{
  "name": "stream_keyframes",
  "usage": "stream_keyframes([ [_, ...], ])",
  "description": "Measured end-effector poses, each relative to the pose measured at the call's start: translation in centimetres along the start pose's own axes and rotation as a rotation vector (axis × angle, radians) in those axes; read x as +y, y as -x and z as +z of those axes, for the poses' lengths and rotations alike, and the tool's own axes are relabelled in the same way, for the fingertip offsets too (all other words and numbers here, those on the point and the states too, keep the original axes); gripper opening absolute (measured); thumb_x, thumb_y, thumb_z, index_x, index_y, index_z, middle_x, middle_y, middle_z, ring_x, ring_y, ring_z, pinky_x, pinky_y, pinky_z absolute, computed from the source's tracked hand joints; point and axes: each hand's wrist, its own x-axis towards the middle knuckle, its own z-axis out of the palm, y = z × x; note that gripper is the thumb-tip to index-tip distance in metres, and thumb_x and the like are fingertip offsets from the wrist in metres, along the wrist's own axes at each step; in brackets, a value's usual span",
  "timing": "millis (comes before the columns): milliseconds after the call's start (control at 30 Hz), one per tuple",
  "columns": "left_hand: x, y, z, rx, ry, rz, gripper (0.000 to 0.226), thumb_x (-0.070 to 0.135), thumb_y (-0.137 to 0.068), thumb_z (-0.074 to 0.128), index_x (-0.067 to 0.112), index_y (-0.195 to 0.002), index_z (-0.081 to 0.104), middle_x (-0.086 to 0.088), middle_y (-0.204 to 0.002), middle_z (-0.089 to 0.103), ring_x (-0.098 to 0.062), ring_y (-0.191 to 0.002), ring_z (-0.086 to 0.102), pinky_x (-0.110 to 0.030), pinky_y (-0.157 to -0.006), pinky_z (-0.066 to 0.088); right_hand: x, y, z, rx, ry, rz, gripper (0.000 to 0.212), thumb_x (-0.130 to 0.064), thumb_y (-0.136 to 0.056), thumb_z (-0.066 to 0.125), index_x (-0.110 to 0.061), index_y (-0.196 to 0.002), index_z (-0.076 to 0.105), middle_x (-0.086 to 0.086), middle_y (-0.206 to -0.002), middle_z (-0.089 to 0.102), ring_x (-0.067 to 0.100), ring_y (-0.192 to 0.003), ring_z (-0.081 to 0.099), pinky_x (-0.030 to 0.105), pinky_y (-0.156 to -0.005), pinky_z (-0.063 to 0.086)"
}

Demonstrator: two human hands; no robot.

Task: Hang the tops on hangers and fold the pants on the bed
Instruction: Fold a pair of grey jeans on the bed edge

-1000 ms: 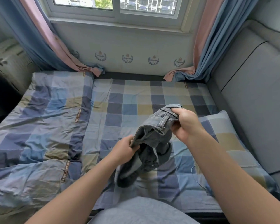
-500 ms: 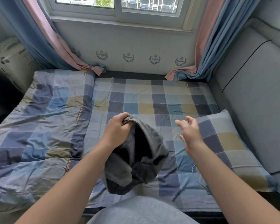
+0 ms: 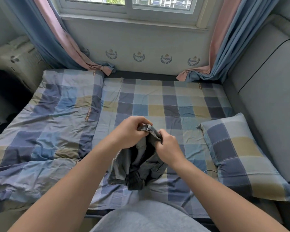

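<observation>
Grey denim pants hang bunched over the middle of the bed, their lower part resting on the checked sheet. My left hand pinches the waistband at its top edge. My right hand grips the waistband just to the right of the left hand. Both hands are close together, fingers curled into the fabric. The legs of the pants are crumpled beneath, and their full shape is hidden.
A checked quilt lies folded over the bed's left half. A matching pillow sits at the right, against a grey upholstered headboard. Blue and pink curtains hang at both sides of the window. A thin cable lies by the pillow.
A second ago both hands held the pants; then my right hand let go and hovered open. Now it grips the waistband again beside my left hand, which has risen to the top edge.
</observation>
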Motion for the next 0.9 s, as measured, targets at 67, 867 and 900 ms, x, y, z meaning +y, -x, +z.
stream_keyframes([
  [67, -1.1, -0.1, 0.3, 0.036, -0.133, -0.014, 0.024, 0.006, -0.090, 0.063, 0.024, -0.104, 0.071, 0.012, -0.086, 0.064, -0.011, -0.080, 0.059, -0.023, -0.070, 0.043, 0.6, -0.7, -0.5, 0.014, 0.096, -0.033, 0.020, -0.007, -0.092, 0.045, -0.023, -0.080, 0.046, 0.002, -0.074, 0.054, 0.032, -0.075, 0.051, 0.042, -0.063, 0.040],
  [867, -18.0, 5.0, -0.6, 0.291, -0.443, -0.778, 0.019, 0.006, -0.084, 0.055, 0.020, -0.097, 0.062, -0.014, -0.117, 0.060, -0.036, -0.110, 0.059, -0.041, -0.089, 0.048, 13.9, -3.3, -8.8, 0.085, 0.764, 0.218, 0.021, 0.001, -0.090, 0.047, -0.017, -0.100, 0.053, 0.007, -0.109, 0.049, 0.031, -0.100, 0.049, 0.037, -0.068, 0.039],
  [900, -18.5, 5.5, -0.9, 0.297, -0.420, -0.813, 0.019, 0.007, -0.084, 0.056, 0.020, -0.096, 0.062, -0.014, -0.115, 0.060, -0.037, -0.108, 0.059, -0.042, -0.089, 0.048, 14.4, -3.3, -9.0, 0.090, 0.743, 0.254, 0.021, 0.000, -0.091, 0.047, -0.017, -0.101, 0.052, 0.008, -0.110, 0.050, 0.033, -0.096, 0.050, 0.038, -0.068, 0.040],
])
